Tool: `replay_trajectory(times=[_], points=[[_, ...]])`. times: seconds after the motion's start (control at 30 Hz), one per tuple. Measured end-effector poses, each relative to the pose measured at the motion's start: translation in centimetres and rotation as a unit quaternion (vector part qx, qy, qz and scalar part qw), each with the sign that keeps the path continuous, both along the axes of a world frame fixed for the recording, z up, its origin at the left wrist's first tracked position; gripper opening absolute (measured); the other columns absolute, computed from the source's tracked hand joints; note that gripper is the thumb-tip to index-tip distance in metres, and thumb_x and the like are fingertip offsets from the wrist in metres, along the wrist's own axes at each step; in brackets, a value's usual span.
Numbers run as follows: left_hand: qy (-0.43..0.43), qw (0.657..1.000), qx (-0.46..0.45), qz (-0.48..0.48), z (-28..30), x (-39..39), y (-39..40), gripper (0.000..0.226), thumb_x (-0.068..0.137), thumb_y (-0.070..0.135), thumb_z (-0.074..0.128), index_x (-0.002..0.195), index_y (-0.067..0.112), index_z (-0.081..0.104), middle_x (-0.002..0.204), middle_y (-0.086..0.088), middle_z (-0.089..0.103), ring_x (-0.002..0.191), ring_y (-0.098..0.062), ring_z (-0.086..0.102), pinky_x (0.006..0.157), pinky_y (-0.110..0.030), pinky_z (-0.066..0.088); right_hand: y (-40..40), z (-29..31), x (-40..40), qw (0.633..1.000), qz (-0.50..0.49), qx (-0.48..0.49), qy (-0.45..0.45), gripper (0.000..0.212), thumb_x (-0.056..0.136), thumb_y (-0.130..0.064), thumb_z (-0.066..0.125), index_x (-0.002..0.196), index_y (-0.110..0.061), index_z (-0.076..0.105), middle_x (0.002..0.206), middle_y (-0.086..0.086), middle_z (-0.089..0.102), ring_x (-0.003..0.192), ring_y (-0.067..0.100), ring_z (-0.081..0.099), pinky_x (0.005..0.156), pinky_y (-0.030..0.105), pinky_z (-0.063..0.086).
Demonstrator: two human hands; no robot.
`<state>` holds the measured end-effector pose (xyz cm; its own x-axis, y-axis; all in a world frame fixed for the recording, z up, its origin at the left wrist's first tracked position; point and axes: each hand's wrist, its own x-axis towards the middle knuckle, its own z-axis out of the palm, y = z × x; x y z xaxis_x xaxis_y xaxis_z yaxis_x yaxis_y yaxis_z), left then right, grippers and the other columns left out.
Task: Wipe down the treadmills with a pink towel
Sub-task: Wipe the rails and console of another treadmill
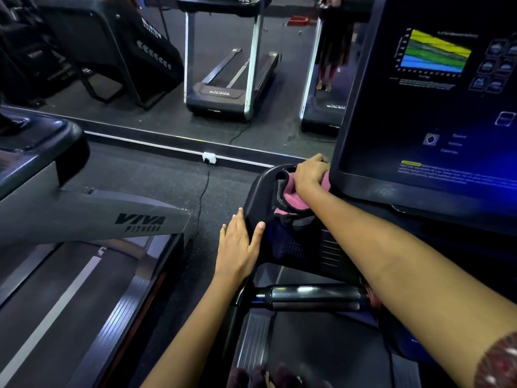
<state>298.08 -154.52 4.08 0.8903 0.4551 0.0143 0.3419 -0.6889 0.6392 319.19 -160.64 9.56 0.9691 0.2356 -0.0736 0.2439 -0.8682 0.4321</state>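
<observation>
I stand on a treadmill whose black console (258, 197) rises in front of me, with its lit screen (436, 107) to the right. My right hand (309, 173) grips a bunched pink and grey towel (288, 204) and presses it into the console's left corner, beside the screen's edge. My left hand (240, 243) lies flat with straight fingers against the console's outer left side, thumb on top. The towel's lower folds hang over the console tray.
A chrome-and-black handlebar (310, 298) crosses below my right forearm. A second grey treadmill (92, 219) stands to the left. A wall mirror ahead reflects treadmills. A wall socket (209, 157) with a black cable runs along the floor between the machines.
</observation>
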Motion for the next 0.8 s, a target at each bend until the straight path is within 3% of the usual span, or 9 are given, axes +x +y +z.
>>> replay_trajectory(times=[0.1, 0.33, 0.7, 0.8], points=[[-0.007, 1.0, -0.007, 0.004, -0.1, 0.3, 0.1, 0.077, 0.093, 0.059, 0.016, 0.149, 0.006, 0.011, 0.156, -0.006, 0.017, 0.144, -0.014, 0.013, 0.118, -0.033, 0.002, -0.8, 0.3, -0.8, 0.995, -0.002, -0.096, -0.002, 0.036, 0.097, -0.008, 0.034, 0.129, -0.005, 0.05, 0.128, 0.015, 0.054, 0.121, 0.032, 0.045, 0.099, 0.037, 0.043], [-0.003, 1.0, -0.012, 0.009, 0.1, 0.3, 0.0, 0.07, 0.096, 0.05, 0.025, 0.149, 0.006, 0.012, 0.156, -0.007, 0.018, 0.144, -0.015, 0.012, 0.118, -0.035, 0.003, -1.0, 1.3, -2.8, 0.983, 0.011, -0.177, 0.049, 0.039, 0.096, -0.014, 0.036, 0.133, -0.01, 0.047, 0.135, 0.008, 0.051, 0.123, 0.028, 0.048, 0.096, 0.04, 0.039], [0.007, 1.0, -0.002, 0.012, 0.1, 0.2, 0.1, 0.07, 0.097, 0.051, 0.023, 0.148, 0.004, 0.014, 0.155, -0.01, 0.021, 0.144, -0.017, 0.016, 0.118, -0.036, 0.003, -1.6, 1.9, -5.4, 0.993, 0.034, -0.094, 0.069, 0.036, 0.099, -0.013, 0.035, 0.132, -0.01, 0.048, 0.134, 0.006, 0.051, 0.123, 0.026, 0.048, 0.094, 0.036, 0.04], [0.023, 1.0, 0.012, -0.003, 0.2, 0.1, 0.3, 0.076, 0.089, 0.051, 0.017, 0.148, 0.004, 0.012, 0.154, -0.011, 0.022, 0.143, -0.018, 0.016, 0.117, -0.036, 0.004, -1.6, 1.9, -7.2, 0.993, 0.02, -0.061, 0.097, 0.033, 0.097, -0.016, 0.039, 0.127, -0.01, 0.052, 0.128, 0.006, 0.055, 0.117, 0.028, 0.052, 0.089, 0.038, 0.042]])
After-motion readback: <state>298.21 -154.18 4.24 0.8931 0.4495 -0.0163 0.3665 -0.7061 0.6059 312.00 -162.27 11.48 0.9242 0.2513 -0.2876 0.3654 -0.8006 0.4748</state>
